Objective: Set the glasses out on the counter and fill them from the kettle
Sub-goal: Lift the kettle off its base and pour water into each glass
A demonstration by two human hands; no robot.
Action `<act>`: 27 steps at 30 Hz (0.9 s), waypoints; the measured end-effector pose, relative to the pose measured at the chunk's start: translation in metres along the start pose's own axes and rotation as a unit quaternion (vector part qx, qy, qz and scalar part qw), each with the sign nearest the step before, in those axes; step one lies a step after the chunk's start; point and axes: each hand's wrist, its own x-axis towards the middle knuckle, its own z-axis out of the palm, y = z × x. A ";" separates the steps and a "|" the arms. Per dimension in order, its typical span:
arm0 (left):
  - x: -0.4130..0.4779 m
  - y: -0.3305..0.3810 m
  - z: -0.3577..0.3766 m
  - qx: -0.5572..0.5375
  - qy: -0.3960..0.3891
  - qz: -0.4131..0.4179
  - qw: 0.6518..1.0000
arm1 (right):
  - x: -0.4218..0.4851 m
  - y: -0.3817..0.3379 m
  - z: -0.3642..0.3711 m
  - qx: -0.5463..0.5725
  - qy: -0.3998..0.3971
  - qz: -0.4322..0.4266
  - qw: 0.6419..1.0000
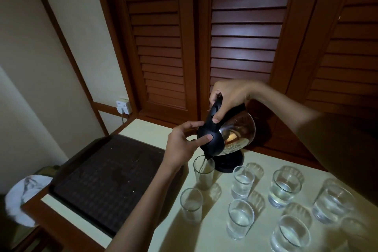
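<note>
Kettle (225, 135) tilted above rear-left glass (203, 172) on worktop (206, 239), spout over rim to pour. Handle gripped by right hand (227, 98); lid pressed by straight fingers (201, 139) of left hand (181, 148), presumably keeping it closed.

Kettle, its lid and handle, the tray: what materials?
Kettle wall: clear glass, see-through with reflections. Lid and handle: matte black, likely plastic. Tray: dark brown, fine grid texture, perhaps woven or wood; too dim to tell.
</note>
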 end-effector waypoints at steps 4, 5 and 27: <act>0.001 -0.002 0.000 -0.003 0.000 0.002 1.000 | 0.001 -0.003 0.000 -0.003 -0.006 -0.003 1.000; 0.001 -0.003 0.000 -0.004 0.000 0.003 1.000 | 0.001 -0.004 -0.001 -0.007 -0.005 -0.002 1.000; 0.002 -0.011 0.002 -0.023 0.013 0.017 1.000 | 0.001 -0.011 -0.003 -0.052 0.016 -0.009 0.998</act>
